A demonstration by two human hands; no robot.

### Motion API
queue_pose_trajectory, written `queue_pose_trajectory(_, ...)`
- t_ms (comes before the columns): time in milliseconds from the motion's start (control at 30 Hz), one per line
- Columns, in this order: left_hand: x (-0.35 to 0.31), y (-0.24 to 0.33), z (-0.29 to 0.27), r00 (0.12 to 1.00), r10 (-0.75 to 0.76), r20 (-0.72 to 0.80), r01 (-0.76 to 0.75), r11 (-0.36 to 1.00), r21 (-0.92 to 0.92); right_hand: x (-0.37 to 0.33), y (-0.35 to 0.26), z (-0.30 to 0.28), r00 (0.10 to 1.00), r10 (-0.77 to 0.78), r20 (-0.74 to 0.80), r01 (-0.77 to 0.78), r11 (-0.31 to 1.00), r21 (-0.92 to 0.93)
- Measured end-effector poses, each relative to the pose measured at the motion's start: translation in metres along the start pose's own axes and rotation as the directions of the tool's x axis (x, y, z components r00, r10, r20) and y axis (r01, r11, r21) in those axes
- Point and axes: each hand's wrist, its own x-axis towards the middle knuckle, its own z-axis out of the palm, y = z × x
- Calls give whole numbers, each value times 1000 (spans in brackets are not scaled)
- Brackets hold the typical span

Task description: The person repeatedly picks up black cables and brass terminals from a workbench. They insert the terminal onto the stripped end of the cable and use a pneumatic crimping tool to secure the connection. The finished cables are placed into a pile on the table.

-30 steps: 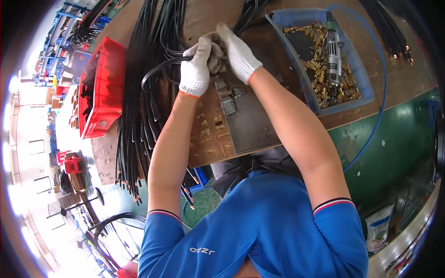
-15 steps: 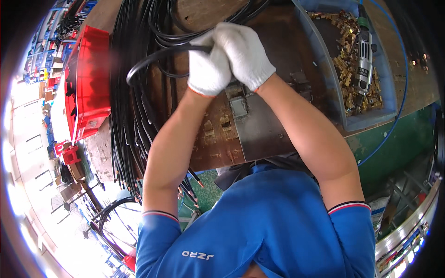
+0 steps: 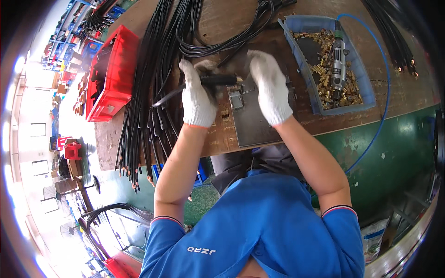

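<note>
My left hand [image 3: 198, 99], in a white knit glove, holds a black cable that has a thick black sleeve [image 3: 221, 79] at its end. The sleeve points right, and its tip shows a bit of brass colour; the cable [image 3: 167, 96] trails off to the left. My right hand [image 3: 271, 90], gloved the same way, is apart from the sleeve's tip with its fingers stretched out and nothing seen in them. Below and between the hands, a dark metal plate [image 3: 252, 125] lies on the wooden table, with a small metal block [image 3: 236, 99] at its left edge.
A blue-grey tray [image 3: 366, 99] at the right holds many brass fittings [image 3: 321, 70] and a pneumatic tool [image 3: 339, 65] on a blue hose [image 3: 387, 74]. Left stand a red crate [image 3: 118, 88] and a bundle of black cables [image 3: 148, 88]. More cables [image 3: 391, 34] lie far right.
My hands were clasped together over the cable's end. They have parted: the right hand moved right and opened, and the sleeve in my left hand is now exposed.
</note>
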Motion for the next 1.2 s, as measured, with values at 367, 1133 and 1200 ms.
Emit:
queue_pose_trajectory(367, -74, -27, 21, 903, -226, 365, 400, 753, -523, -75, -42, 0, 803, -444, 398, 586, 710, -390)
queue_pose_trajectory(1133, -157, 2, -63, 859, 448, -248, -323, 850, 417, -72, -14, 23, 834, 177, 523, 42, 924, -380)
queue_pose_trajectory(1200, -158, 12, -91, 786, 476, -394, -327, 862, 388, -106, 2, 43, 704, 213, 677, 189, 863, -468)
